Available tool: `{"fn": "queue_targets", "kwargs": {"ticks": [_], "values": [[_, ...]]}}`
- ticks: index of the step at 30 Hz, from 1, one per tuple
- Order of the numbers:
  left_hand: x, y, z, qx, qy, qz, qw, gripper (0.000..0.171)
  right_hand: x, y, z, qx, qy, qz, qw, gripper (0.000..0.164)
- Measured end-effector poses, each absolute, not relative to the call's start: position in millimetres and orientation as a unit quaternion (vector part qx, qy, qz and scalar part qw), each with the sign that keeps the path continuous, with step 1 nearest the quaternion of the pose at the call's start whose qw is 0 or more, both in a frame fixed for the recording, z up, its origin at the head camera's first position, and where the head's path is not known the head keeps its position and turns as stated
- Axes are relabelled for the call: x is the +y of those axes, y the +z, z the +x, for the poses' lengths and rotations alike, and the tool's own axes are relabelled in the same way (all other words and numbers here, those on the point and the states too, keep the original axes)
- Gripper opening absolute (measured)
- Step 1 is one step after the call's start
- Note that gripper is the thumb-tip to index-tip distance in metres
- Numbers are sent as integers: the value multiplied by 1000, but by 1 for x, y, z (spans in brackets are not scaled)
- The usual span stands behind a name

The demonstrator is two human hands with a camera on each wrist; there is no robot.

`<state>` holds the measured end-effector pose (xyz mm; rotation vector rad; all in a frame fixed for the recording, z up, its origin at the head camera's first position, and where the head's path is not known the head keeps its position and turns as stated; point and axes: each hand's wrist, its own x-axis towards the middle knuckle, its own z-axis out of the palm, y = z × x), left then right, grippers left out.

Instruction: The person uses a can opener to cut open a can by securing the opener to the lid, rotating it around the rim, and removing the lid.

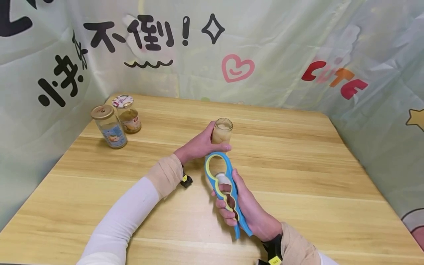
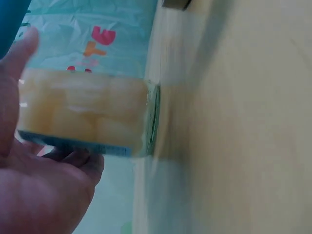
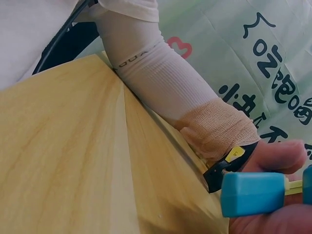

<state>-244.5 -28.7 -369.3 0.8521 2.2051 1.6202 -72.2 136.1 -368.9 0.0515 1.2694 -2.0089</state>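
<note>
My left hand (image 1: 202,144) holds a glass jar (image 1: 222,134) of pale fruit-like chunks, thumb on the near side and fingers behind. The jar's mouth has no lid, and its base is close to the tabletop in the left wrist view. Nearer to me, my right hand (image 1: 254,209) grips a blue jar opener (image 1: 233,189) with yellow inner edges, fingers curled round its handles. Through the opener's middle opening shows a whitish round lid-like piece (image 1: 222,179). The opener's top ring overlaps the jar's lower part in the head view.
Two more jars stand at the table's back left: a tall one with a gold lid (image 1: 109,127) and a shorter one with a patterned lid (image 1: 129,117). Printed cloth (image 1: 275,55) hangs round the wooden table (image 1: 298,158). Both wrists wear black straps.
</note>
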Motion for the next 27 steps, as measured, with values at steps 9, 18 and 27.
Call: {"fn": "queue_targets", "kwargs": {"ticks": [9, 18, 27], "values": [[-53, -348, -250, 786, 539, 279, 116, 72, 137, -370, -72, 491, -788, 5, 372, 81], [-83, -312, -248, 799, 542, 261, 16, 59, 138, -369, -72, 509, -781, 5, 361, 80], [-130, -279, -246, 817, 539, 201, -37, 57, 140, -365, -71, 537, -772, -21, 341, 84]]}}
